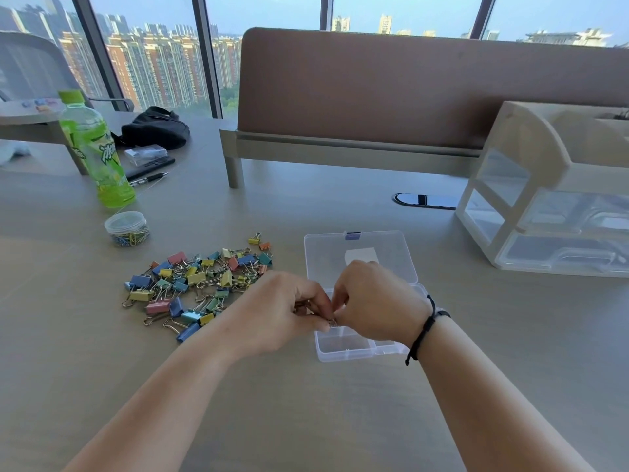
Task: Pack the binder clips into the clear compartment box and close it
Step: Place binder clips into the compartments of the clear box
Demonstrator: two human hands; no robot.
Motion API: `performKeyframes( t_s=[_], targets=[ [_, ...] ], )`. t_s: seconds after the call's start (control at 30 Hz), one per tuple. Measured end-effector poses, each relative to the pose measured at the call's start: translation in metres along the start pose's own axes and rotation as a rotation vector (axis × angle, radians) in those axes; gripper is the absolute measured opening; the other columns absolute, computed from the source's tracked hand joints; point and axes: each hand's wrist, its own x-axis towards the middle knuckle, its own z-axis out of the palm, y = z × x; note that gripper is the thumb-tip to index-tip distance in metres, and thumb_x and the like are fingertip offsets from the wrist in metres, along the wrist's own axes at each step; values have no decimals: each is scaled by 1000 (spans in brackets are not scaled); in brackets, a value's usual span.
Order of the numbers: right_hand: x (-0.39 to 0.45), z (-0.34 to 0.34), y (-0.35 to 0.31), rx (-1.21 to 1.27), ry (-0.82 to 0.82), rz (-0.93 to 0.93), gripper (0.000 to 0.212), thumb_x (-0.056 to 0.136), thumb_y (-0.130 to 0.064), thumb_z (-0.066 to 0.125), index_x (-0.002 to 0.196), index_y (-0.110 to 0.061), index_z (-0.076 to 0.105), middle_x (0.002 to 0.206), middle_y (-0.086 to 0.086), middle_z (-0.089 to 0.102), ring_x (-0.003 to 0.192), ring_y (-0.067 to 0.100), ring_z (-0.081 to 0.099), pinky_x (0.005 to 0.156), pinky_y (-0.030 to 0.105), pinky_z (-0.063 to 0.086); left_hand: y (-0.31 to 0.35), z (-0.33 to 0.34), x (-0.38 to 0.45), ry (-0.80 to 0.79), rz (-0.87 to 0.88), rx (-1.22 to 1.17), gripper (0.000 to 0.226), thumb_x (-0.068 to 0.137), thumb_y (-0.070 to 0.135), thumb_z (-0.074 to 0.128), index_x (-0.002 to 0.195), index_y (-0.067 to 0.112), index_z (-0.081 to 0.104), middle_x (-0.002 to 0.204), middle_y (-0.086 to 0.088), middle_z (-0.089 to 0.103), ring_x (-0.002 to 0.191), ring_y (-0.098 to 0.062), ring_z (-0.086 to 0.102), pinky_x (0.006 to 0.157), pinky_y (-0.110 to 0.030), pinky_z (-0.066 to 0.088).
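A heap of coloured binder clips [197,284] lies on the desk left of centre. The clear compartment box [343,349] stands open to its right, its lid [357,253] folded back flat and its near compartments showing. My left hand [282,311] and my right hand [371,301] meet above the box's left edge. Both pinch one small binder clip [332,322] between their fingertips; only its metal wire shows. My hands hide the middle of the box.
A green drink bottle [92,148], a round tub of paper clips [126,228], pens [149,177] and a black pouch [155,127] sit at the back left. A white drawer organiser [551,199] stands at the right. A brown desk divider [408,90] runs behind.
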Motion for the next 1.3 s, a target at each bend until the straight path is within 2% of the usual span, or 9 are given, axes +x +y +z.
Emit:
performKeyframes(
  t_s=[0.1,0.27,0.43,0.57,0.7,0.8,0.93,1.1,1.3],
  targets=[
    [-2,-2,-1,-16,3,0,11,85,-35,66,86,-30,76,84,-7,68,86,18,64,44,19,25,0,0,0,15,11,-45,12,84,14,78,89,26,78,83,15,75,80,-3,69,77,-24,54],
    [-5,-6,-2,-21,-13,1,12,86,-32,65,84,-26,75,80,-1,67,80,22,65,43,18,26,1,-4,-3,-6,13,-51,26,91,4,66,100,26,76,93,16,75,91,3,68,85,-18,52],
    [-4,-6,-1,21,-39,0,14,85,-27,64,89,-30,77,83,-7,69,79,19,65,44,19,32,1,-5,-2,7,6,0,26,90,5,67,92,29,77,78,13,73,82,0,68,76,-11,49],
    [-3,-5,1,47,-69,-8,21,83,-22,60,89,-30,78,85,-7,71,81,18,66,48,20,40,-1,-4,-2,30,67,63,24,87,6,71,90,28,79,85,17,72,85,4,65,74,-6,44],
    [-1,-4,3,71,-84,-11,23,81,-20,60,89,-31,78,85,-6,71,80,19,66,66,31,57,0,-2,-1,41,104,68,20,86,8,74,90,25,81,83,19,69,83,5,64,71,-4,42],
    [0,-5,3,79,-99,-20,21,81,-21,60,88,-30,78,83,-3,71,78,22,65,66,31,56,-1,0,0,35,132,47,21,83,8,77,88,28,81,80,18,70,79,0,66,67,-7,44],
    [1,-7,2,71,-107,-26,18,81,-20,62,84,-28,77,74,-2,65,77,23,64,66,32,55,-3,5,2,42,97,11,19,81,8,77,88,25,80,81,13,75,75,-8,69,67,-19,51],
    [2,-9,1,67,-130,-44,23,83,-17,60,85,-31,78,75,-4,65,77,22,63,67,31,55,-2,8,2,83,78,97,18,80,10,76,85,26,81,75,16,72,68,4,63,62,-6,38],
    [0,-10,1,89,-161,-47,24,82,-21,57,88,-31,78,84,-3,71,82,22,64,77,39,58,4,11,1,69,58,183,27,80,5,66,88,25,82,73,13,66,66,3,56,61,-8,34]
  ],
)
